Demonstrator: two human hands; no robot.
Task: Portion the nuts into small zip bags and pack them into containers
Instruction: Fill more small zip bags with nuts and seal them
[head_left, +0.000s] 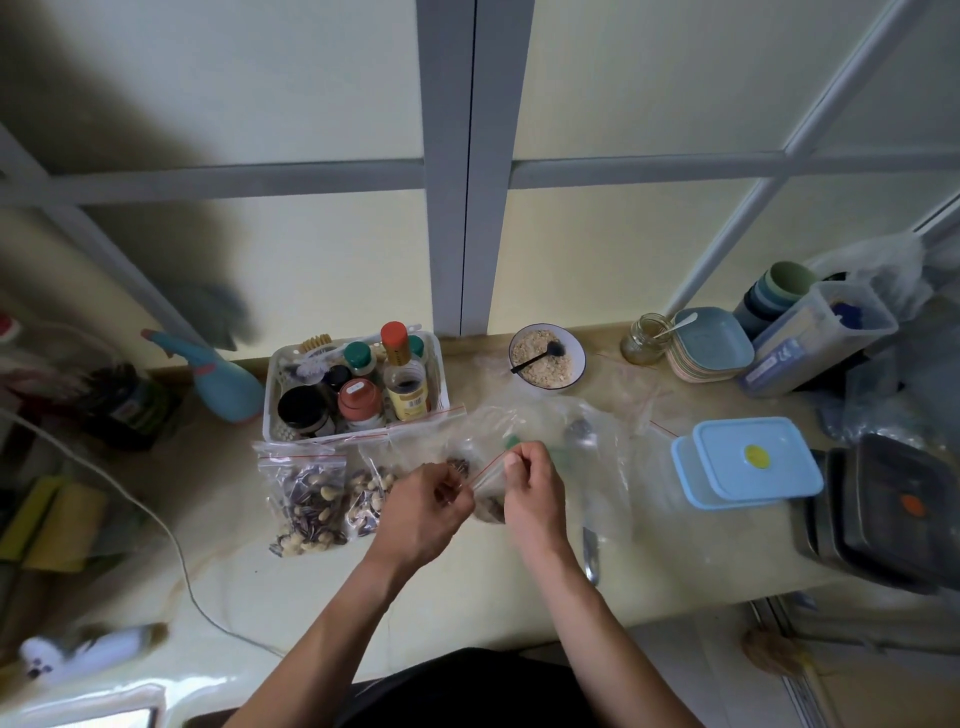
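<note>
Both hands meet over the pale countertop (519, 587): my left hand (422, 506) and right hand (530, 488) each pinch the red-striped top edge of a small clear zip bag (488, 501) holding dark nuts. Two filled clear zip bags (311, 506) lie just left, near the white plastic basket (275, 395). Light blue lidded containers (748, 462) sit to the right.
</note>
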